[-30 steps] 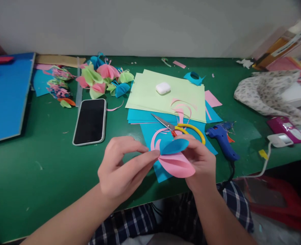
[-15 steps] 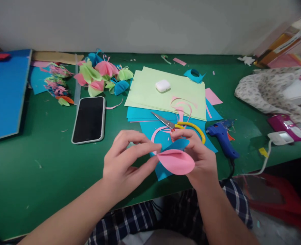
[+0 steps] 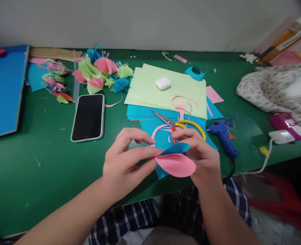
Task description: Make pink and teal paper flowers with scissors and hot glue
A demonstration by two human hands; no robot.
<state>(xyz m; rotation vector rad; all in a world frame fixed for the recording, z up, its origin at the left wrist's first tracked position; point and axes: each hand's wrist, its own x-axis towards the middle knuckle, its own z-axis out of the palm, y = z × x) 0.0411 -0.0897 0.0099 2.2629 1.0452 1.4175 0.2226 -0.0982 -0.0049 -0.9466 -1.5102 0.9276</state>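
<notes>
Between my two hands is a folded paper piece with a pink paper petal [image 3: 176, 165] below and a blue paper petal [image 3: 175, 148] above. The thumb and index finger of my left hand [image 3: 130, 160] pinch its pointed left end. My right hand [image 3: 203, 156] holds the piece from the right, its fingers partly hidden behind the paper. Just beyond the hands lie scissors [image 3: 165, 119] with yellow handles, on blue paper sheets [image 3: 150, 114] and pink offcuts [image 3: 181, 110]. Part of the scissors is covered by my right hand.
Light green sheets [image 3: 140, 83] carry a white earbud case [image 3: 163, 83]. Left of them are paper butterflies [image 3: 106, 66] and a phone [image 3: 88, 117]. A blue glue gun [image 3: 224, 137] lies right, near a patterned cloth [image 3: 252, 88] and a magenta device [image 3: 285, 124]. A blue board [image 3: 4, 92] is far left.
The pink petal has tilted and spread flatter toward the camera, its crease no longer showing. My left index finger has shifted slightly along the pinched tip. The view has moved a little.
</notes>
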